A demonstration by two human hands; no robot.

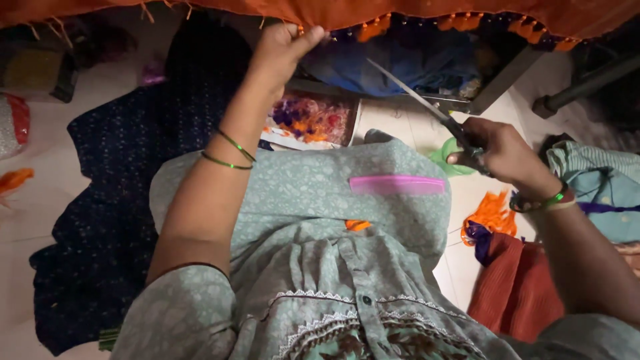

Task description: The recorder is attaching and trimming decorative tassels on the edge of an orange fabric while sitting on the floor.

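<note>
- Orange cloth (pixel 413 12) with small tassels is stretched across the top, and its edge is pinched tight by the left hand (pixel 283 50).
- Scissors (pixel 427 107) are held in the closed right hand (pixel 503 153), with the blades pointed up at the tasselled edge just beside the pinch.
- A pink comb (pixel 397 185) is laid on the lap, below both hands.
- Orange scraps (pixel 492 215) are seen on the floor under the right hand.
</note>
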